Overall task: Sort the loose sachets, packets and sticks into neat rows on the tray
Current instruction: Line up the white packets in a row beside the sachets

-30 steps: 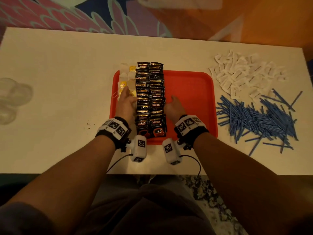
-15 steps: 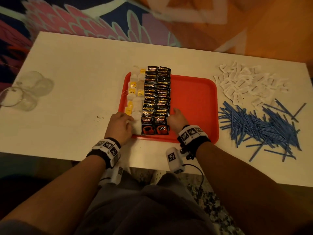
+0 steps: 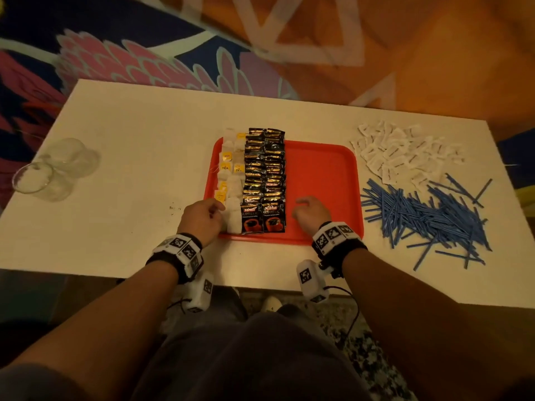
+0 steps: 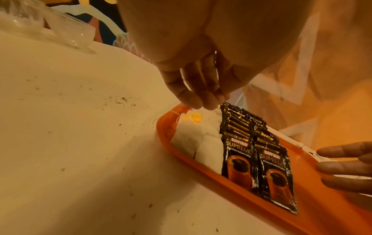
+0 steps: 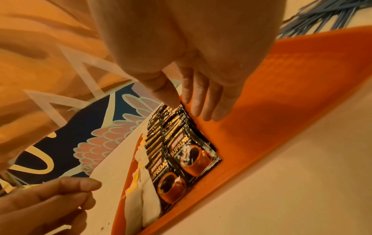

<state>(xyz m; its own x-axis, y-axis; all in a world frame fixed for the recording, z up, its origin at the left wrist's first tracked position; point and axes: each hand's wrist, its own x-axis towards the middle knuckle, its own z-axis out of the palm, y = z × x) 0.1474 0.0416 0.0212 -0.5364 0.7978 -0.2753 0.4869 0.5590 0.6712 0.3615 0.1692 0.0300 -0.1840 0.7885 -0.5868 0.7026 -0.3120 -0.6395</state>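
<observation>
A red tray (image 3: pixel 318 175) holds two neat rows of black coffee sachets (image 3: pixel 265 175) and, along its left side, white tea bags (image 3: pixel 231 180) with yellow tags. My left hand (image 3: pixel 202 218) is at the tray's near left corner. Its fingertips (image 4: pixel 201 101) touch the tea bags (image 4: pixel 201 136) and hold nothing. My right hand (image 3: pixel 308 212) hovers over bare tray just right of the coffee sachets (image 5: pixel 181 152). Its fingers (image 5: pixel 203 108) are straight and empty. Loose white sachets (image 3: pixel 402 154) and blue sticks (image 3: pixel 425 215) lie on the table to the right.
Clear plastic cups (image 3: pixel 52 169) stand at the white table's (image 3: pixel 130 169) far left. Dark crumbs (image 3: pixel 173 208) dot the table left of the tray. A patterned rug covers the floor behind the table.
Both hands have slid along the rows to the near end of the tray. The right hand has come off the coffee sachets, a little to the right.
</observation>
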